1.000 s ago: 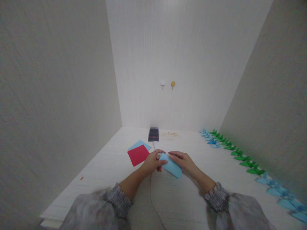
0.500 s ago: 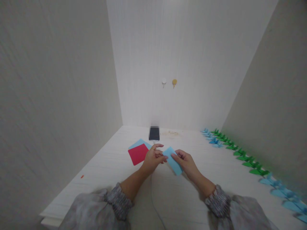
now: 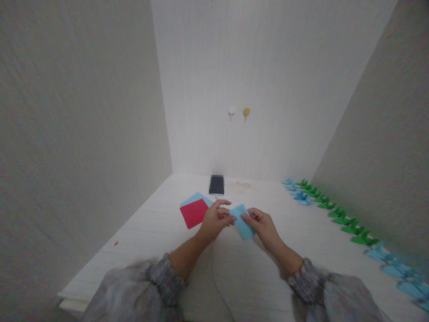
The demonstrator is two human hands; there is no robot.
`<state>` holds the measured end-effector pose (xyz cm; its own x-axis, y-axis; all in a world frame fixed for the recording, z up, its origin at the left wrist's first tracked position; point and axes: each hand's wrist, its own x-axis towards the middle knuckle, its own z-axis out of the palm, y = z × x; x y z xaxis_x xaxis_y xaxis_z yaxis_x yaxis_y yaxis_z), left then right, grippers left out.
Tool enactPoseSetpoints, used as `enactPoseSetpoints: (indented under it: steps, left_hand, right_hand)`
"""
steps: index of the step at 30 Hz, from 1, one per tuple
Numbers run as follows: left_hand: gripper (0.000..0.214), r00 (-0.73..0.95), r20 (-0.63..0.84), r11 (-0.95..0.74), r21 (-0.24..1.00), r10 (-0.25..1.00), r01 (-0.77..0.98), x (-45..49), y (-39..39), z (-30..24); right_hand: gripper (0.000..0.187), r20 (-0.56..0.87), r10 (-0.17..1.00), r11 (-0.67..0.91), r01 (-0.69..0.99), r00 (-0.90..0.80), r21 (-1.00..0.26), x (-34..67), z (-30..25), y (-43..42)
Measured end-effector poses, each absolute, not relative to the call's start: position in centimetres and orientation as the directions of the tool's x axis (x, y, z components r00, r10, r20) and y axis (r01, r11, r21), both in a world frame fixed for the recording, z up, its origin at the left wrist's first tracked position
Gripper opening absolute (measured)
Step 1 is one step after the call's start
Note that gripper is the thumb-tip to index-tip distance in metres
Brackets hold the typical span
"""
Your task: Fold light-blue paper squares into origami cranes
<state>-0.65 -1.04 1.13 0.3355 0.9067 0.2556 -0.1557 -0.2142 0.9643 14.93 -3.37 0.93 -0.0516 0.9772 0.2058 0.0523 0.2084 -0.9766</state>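
Observation:
A folded piece of light blue paper (image 3: 245,229) is held up above the white table between my two hands. My left hand (image 3: 216,220) pinches its left edge with thumb and fingertips, the index finger raised and a ring on one finger. On the paper's right side my right hand (image 3: 263,224) grips it, thumb on top and the other fingers bent behind. Just left of my left hand lies a red sheet of paper (image 3: 193,213), partly covering a blue sheet (image 3: 197,197).
Behind my hands lies a dark phone (image 3: 216,184) with a white cable (image 3: 216,279) running toward me. Rows of green folded paper figures (image 3: 346,220) and blue ones (image 3: 393,268) line the right wall. Two hooks (image 3: 246,112) hang on the back wall. An orange scrap (image 3: 115,243) lies left.
The blue paper looks shorter and turned a little, its upper end now bent over near my left fingertips. Both hands keep hold of it. The camera view has shifted slightly.

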Motion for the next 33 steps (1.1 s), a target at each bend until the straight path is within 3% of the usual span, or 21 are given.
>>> enactPoseSetpoints:
  steps: [21,26,29,33]
  left_hand:
    - [0.027,0.304,0.264,-0.224,0.961,0.915,-0.161,-0.6,-1.2,0.9]
    - [0.024,0.254,0.209,-0.171,0.972,0.944,-0.164,-0.6,-0.5,0.4]
    - [0.023,0.159,0.056,-0.030,0.987,0.986,-0.160,-0.8,0.5,-0.1]
    - [0.022,0.130,-0.024,0.046,0.985,0.991,-0.165,-0.8,1.3,-0.5]
  right_hand:
    - [0.022,0.181,0.983,0.181,0.015,-0.014,-0.983,14.7,1.1,-3.7]
    - [0.024,0.218,0.975,0.221,0.083,-0.047,-0.972,15.0,0.7,-3.1]
    - [0.031,0.348,0.937,0.350,0.114,-0.041,-0.930,15.5,-0.3,-1.1]
    - [0.028,0.449,0.893,0.426,0.366,-0.024,-0.827,15.8,-2.3,3.8]
